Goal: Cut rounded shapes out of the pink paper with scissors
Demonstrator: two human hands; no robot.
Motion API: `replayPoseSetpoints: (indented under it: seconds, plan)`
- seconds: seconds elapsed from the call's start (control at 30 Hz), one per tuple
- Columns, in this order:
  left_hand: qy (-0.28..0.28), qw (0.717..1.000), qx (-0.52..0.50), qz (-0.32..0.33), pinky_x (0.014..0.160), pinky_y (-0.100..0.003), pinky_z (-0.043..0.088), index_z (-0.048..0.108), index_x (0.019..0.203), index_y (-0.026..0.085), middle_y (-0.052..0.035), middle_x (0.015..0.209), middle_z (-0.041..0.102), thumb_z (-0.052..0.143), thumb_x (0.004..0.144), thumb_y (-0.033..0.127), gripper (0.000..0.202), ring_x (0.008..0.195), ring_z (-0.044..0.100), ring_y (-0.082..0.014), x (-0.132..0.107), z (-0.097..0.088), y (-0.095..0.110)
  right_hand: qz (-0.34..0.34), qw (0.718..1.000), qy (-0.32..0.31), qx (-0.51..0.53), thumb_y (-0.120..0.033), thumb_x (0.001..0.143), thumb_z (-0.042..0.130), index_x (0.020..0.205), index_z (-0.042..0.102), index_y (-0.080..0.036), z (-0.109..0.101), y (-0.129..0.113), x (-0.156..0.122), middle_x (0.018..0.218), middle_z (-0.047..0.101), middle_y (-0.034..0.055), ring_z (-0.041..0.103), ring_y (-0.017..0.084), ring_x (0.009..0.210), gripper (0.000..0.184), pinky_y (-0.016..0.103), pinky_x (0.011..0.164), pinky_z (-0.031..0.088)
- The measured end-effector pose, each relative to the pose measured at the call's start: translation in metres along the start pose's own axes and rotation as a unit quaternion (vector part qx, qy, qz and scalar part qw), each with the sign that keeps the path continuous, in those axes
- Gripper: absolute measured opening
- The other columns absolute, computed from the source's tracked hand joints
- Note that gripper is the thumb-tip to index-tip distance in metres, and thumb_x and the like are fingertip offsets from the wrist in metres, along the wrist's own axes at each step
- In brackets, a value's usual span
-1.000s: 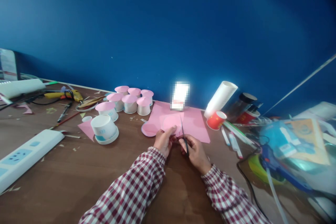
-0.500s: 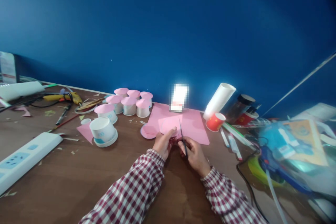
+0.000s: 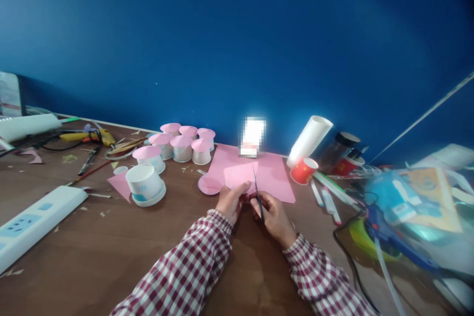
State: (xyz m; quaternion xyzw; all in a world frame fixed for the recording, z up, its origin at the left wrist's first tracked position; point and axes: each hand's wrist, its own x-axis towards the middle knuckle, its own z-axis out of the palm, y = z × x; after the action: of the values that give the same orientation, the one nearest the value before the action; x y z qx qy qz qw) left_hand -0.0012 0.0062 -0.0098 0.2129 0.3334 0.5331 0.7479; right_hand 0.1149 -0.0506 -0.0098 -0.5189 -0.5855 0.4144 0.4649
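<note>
My left hand point(image 3: 232, 201) is closed on a small piece of pink paper point(image 3: 239, 177), its thumb pressing on top. In my right hand point(image 3: 276, 216) is a pair of scissors point(image 3: 259, 199), with the blades pointing away from me along the right edge of that piece. Beneath and behind both lies a larger pink sheet point(image 3: 276, 173) on the table. A round pink paper piece point(image 3: 208, 185) rests by the sheet's left edge. My fingers partly hide the scissors' handles and the near edge of the paper.
Several paper cups with pink tops point(image 3: 182, 149) stand left of the sheet, near an uncovered white cup point(image 3: 142, 181). A power strip point(image 3: 40, 224) lies at left. On the right are a red cup point(image 3: 303, 171), a white roll point(image 3: 311, 140) and a blue glue gun point(image 3: 392, 239).
Almost nothing differs. Both hands, the paper and the scissors keep nearly the same place, and the whole view has shifted very slightly.
</note>
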Motion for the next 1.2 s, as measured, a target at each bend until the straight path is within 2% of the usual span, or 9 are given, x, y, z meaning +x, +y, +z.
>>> replayPoseSetpoints:
  seconds: [0.5,0.9,1.03,1.2]
  plan:
    - [0.003,1.000,-0.009,0.000,0.053,-0.023,0.048,0.056,0.067,0.012,-0.0046,0.070,0.064,0.080,0.055,0.019,0.028,0.060,0.059,-0.0121,-0.0008,-0.0001,0.0002,-0.001,1.000,0.005,-0.016,-0.039,0.085,0.056,0.091,0.061,-0.014,0.0004,-0.0054,-0.0003,0.058,0.048,-0.0029,0.044,0.010,0.051,0.026,0.022,0.048,0.036]
    - [-0.010,1.000,-0.016,0.010,0.053,-0.024,0.049,0.061,0.078,0.010,-0.0042,0.070,0.064,0.079,0.057,0.019,0.030,0.059,0.059,-0.0127,-0.0034,0.0012,0.0014,0.000,1.000,0.006,-0.018,-0.040,0.085,0.056,0.092,0.061,-0.014,0.0007,-0.0060,-0.0012,0.058,0.049,-0.0025,0.044,0.010,0.051,0.028,0.022,0.048,0.036]
    - [-0.001,1.000,-0.015,0.010,0.053,-0.022,0.048,0.060,0.076,0.011,-0.0049,0.072,0.065,0.080,0.056,0.018,0.029,0.060,0.060,-0.0123,-0.0023,-0.0002,0.0003,-0.001,1.000,0.007,-0.018,-0.041,0.085,0.056,0.092,0.061,-0.013,0.0005,-0.0054,-0.0015,0.057,0.048,-0.0025,0.044,0.011,0.051,0.029,0.022,0.048,0.036]
    - [-0.009,1.000,-0.011,0.007,0.055,-0.025,0.050,0.059,0.074,0.011,-0.0051,0.072,0.065,0.079,0.056,0.019,0.028,0.061,0.061,-0.0137,-0.0027,0.0001,0.0009,0.007,1.000,0.009,-0.025,-0.043,0.084,0.056,0.094,0.061,-0.014,-0.0001,-0.0038,-0.0016,0.057,0.049,-0.0022,0.045,0.012,0.051,0.031,0.022,0.047,0.036]
